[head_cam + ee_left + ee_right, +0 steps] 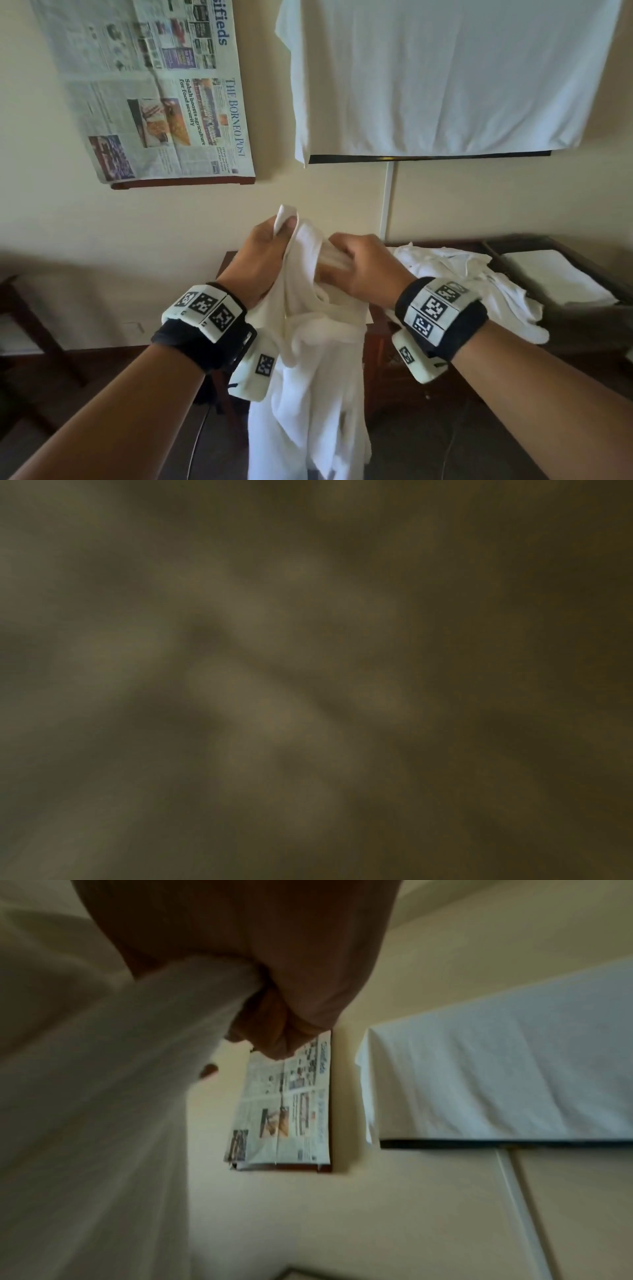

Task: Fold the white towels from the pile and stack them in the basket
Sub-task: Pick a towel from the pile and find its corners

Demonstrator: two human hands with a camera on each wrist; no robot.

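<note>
The limp white cotton towel (308, 342) hanging in front of the dark wooden tabletop (383, 342) looks soft and floppy, so corners seem the spot to grab, left hand (263, 253) pinching one, right hand (363, 263) fisted round a bunched edge, its bottom cut off and the left wrist view just murk.

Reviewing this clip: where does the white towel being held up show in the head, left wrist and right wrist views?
Head: the held towel hangs at centre, gripped at its top by the left hand and right hand.
Left wrist: dark blur; cannot tell.
Right wrist: it fills the left side, bunched in the right hand.
Shared landmark: the newspaper on the wall.
</note>
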